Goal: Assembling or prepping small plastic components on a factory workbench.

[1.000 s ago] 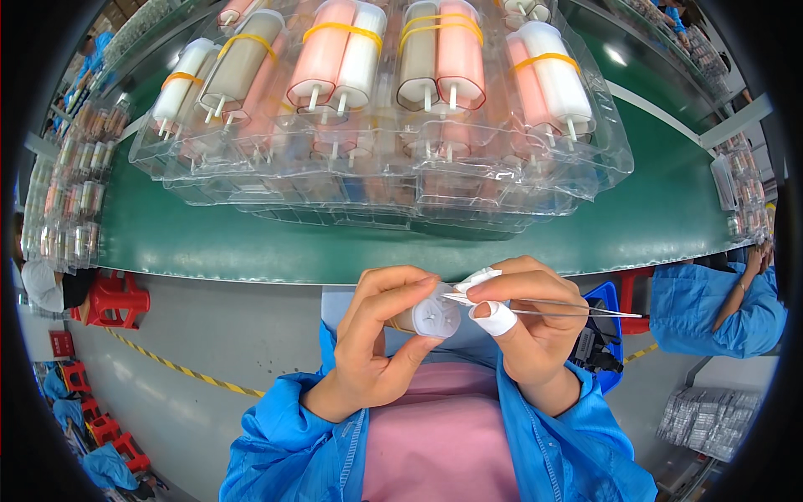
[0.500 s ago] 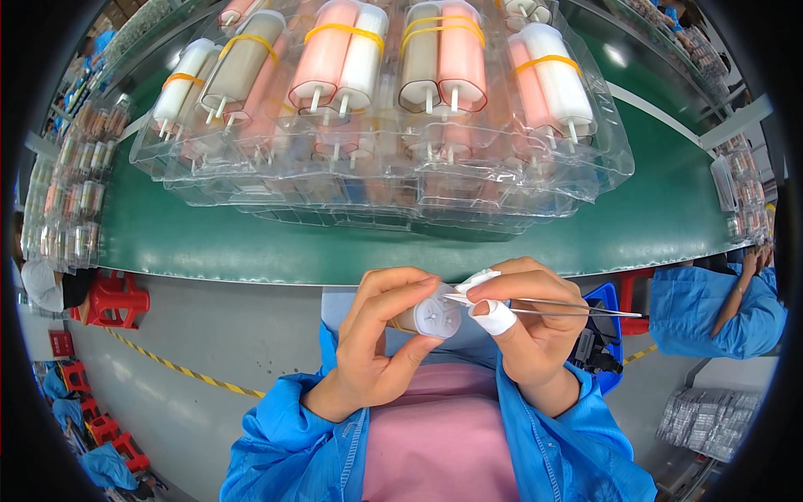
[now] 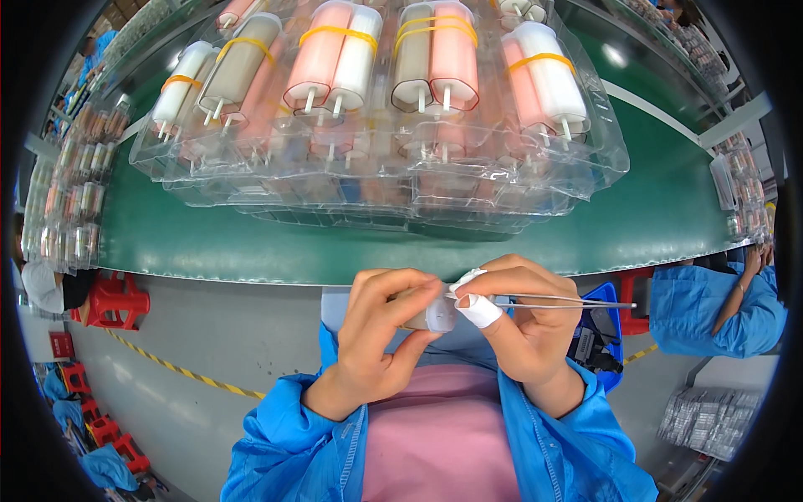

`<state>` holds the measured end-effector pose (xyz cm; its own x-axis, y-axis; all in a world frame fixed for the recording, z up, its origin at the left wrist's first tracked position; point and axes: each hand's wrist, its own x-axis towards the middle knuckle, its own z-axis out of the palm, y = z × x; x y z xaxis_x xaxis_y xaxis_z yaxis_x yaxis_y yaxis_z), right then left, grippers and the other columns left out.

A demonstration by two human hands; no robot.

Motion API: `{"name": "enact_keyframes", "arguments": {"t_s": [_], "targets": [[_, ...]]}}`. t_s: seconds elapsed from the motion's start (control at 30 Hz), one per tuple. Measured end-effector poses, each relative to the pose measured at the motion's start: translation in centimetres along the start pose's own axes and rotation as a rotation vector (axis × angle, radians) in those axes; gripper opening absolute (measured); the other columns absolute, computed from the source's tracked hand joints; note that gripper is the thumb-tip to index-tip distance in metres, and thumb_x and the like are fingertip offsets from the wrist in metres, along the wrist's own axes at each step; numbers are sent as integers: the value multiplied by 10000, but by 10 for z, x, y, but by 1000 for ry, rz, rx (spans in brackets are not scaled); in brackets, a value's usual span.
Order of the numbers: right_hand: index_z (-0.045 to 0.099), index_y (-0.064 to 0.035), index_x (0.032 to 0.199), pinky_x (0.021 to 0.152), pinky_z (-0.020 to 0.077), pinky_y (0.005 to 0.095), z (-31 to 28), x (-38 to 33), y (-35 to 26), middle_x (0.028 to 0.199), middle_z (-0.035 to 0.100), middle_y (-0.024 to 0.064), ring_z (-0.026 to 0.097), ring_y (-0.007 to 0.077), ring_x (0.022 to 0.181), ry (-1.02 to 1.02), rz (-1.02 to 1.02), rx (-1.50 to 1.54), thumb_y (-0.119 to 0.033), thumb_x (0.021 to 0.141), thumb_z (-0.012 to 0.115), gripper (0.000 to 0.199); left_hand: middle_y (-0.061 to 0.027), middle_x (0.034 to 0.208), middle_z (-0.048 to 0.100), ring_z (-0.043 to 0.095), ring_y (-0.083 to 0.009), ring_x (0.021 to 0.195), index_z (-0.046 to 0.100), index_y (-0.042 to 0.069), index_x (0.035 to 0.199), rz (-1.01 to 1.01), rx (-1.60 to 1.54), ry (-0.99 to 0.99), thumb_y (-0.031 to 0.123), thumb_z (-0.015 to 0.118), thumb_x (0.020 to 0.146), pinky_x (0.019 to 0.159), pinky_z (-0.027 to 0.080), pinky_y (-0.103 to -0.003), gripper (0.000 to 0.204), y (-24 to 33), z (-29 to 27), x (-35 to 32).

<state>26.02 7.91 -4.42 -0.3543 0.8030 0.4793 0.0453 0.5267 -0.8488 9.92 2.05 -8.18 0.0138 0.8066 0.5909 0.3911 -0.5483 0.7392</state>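
Note:
Between the fingertips and thumb of my left hand (image 3: 383,335) is a short translucent cylindrical part (image 3: 439,315), its pale round end turned to the right; most of its body is hidden by the fingers. My right hand (image 3: 529,322), with white tape on its thumb and a fingertip, closes on metal tweezers (image 3: 577,302). Their long arms stick out to the right past the hand, while the other end meets the edge of the cylinder. Both hands are just in front of the table's near edge, above my lap.
Stacked clear plastic trays (image 3: 393,188) on the green table (image 3: 209,243) hold pink, white and grey cylinders banded in pairs (image 3: 335,58). At right lies a blue bin (image 3: 615,309) with dark items. A co-worker in blue (image 3: 707,309) is further right. A red stool (image 3: 117,299) stands left.
My left hand has turned the cylinder so that less of its round end faces me. My right hand has shifted slightly left with the tweezers.

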Motion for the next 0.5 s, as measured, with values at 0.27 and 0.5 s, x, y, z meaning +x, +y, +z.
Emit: {"name": "enact_keyframes", "arguments": {"t_s": [0.27, 0.5], "targets": [[666, -11, 808, 525, 466, 263, -4, 16, -6, 710, 638, 96, 612, 221, 596, -155, -73, -135, -11, 676, 701, 136, -198, 1097, 549, 544, -283, 949, 533, -23, 1130, -7, 16, -65, -28, 665, 719, 775, 466, -347, 432, -4, -5, 0], [670, -37, 830, 524, 480, 276, -33, 5, -8, 779, 663, 100, 627, 215, 620, -107, -110, -100, -70, 669, 769, 192, -218, 1166, 478, 516, -269, 1089, 455, -59, 1204, -182, -349, -52, -14, 628, 784, 891, 446, -355, 456, 4, -7, -5]]}}
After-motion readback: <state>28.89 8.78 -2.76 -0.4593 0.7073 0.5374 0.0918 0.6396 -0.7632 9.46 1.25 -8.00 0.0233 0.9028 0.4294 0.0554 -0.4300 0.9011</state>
